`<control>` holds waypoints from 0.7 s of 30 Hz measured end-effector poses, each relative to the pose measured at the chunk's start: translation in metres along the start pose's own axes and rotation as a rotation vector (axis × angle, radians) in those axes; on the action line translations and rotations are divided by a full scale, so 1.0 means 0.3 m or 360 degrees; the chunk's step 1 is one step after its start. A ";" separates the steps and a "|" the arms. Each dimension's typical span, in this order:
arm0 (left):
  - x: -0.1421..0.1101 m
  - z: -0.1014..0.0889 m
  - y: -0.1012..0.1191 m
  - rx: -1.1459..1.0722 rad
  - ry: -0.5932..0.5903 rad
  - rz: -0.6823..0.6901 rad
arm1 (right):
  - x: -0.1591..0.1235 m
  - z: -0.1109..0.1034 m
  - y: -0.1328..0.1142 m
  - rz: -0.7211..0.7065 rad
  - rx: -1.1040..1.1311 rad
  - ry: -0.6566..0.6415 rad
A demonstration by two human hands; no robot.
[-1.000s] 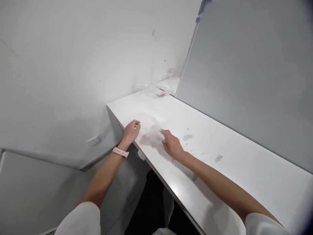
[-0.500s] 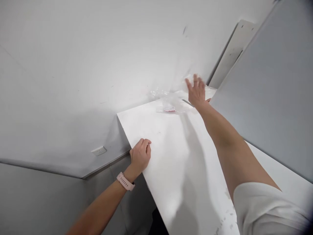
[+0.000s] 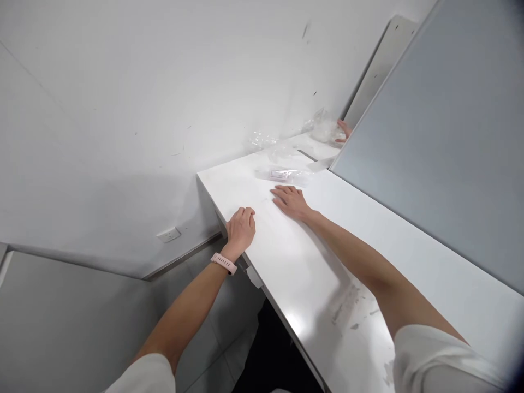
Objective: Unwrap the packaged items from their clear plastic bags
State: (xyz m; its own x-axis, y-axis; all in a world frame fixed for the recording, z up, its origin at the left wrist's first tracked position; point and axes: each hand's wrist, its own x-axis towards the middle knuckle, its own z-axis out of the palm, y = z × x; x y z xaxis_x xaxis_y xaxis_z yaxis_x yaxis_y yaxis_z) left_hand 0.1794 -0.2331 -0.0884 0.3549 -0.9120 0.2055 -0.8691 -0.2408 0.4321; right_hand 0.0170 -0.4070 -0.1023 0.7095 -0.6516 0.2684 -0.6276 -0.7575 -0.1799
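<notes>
My left hand, below which a pink wristband shows, rests at the near-left edge of a white tabletop. Its fingers are curled in, and whatever they may hold is hidden. Lying on the tabletop, my right hand is open with the fingers stretched to the left. Just beyond its fingertips is a clear plastic bag with a red-and-white label. More crumpled clear plastic lies along the wall behind.
Another person's hand reaches from behind a grey partition to a clump of clear plastic. A dark slot cuts the tabletop near the back. A wall socket sits low at left. Dark smudges mark the tabletop's near part.
My right hand has come back from the far corner by the partition to the tabletop near my left hand. The other person's hand now shows by the plastic. My left hand stays at the edge.
</notes>
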 end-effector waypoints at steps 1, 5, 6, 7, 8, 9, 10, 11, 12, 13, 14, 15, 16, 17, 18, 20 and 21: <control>-0.002 0.000 0.000 -0.0008 0.0008 0.0010 | -0.068 -0.026 0.012 -0.0002 0.0013 0.0043; -0.006 0.001 0.001 -0.0048 0.0024 0.0009 | -0.174 -0.107 0.094 0.0115 -0.0054 0.0405; -0.006 0.001 0.002 -0.0059 0.0022 0.0003 | -0.144 -0.114 0.112 0.0144 -0.0076 0.0463; -0.006 0.000 0.002 -0.0069 0.0017 0.0000 | -0.094 -0.113 0.124 0.0159 -0.0100 0.0483; -0.006 -0.002 0.003 -0.0076 0.0010 -0.0001 | -0.030 -0.106 0.130 0.0168 -0.0124 0.0463; -0.005 -0.004 0.004 -0.0081 0.0002 -0.0004 | 0.041 -0.092 0.131 0.0180 -0.0146 0.0402; -0.004 -0.005 0.005 -0.0083 -0.0006 -0.0006 | 0.109 -0.075 0.127 0.0206 -0.0158 0.0304; -0.003 -0.007 0.006 -0.0084 -0.0012 -0.0009 | 0.168 -0.055 0.120 0.0239 -0.0149 0.0181; -0.002 -0.007 0.007 -0.0081 -0.0016 -0.0015 | 0.211 -0.035 0.115 0.0272 -0.0127 0.0067; -0.002 -0.006 0.007 -0.0078 -0.0016 -0.0024 | 0.237 -0.018 0.112 0.0289 -0.0096 -0.0013; -0.001 -0.004 0.008 -0.0075 -0.0011 -0.0029 | 0.244 -0.004 0.114 0.0273 -0.0052 -0.0065; 0.000 -0.001 0.007 -0.0074 0.0000 -0.0035 | 0.236 0.004 0.124 0.0230 0.0009 -0.0092; 0.001 0.004 0.006 -0.0074 0.0015 -0.0039 | 0.219 0.006 0.142 0.0184 0.0088 -0.0097; 0.002 0.009 0.005 -0.0074 0.0032 -0.0040 | 0.199 0.001 0.169 0.0160 0.0174 -0.0089; 0.002 0.013 0.005 -0.0074 0.0046 -0.0038 | 0.182 -0.011 0.203 0.0160 0.0259 -0.0083; 0.004 0.020 0.004 -0.0063 0.0053 -0.0039 | 0.175 -0.043 0.290 0.0302 0.0342 -0.0007; 0.006 0.021 0.004 -0.0054 0.0048 -0.0043 | 0.189 -0.058 0.337 0.0384 0.0308 0.0064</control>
State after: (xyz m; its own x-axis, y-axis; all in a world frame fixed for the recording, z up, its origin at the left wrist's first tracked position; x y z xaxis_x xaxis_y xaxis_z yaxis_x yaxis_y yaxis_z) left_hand 0.1768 -0.2371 -0.0932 0.3886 -0.8948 0.2199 -0.8472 -0.2532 0.4671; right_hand -0.0119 -0.5199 -0.0888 0.5318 -0.8142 0.2328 -0.7008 -0.5775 -0.4188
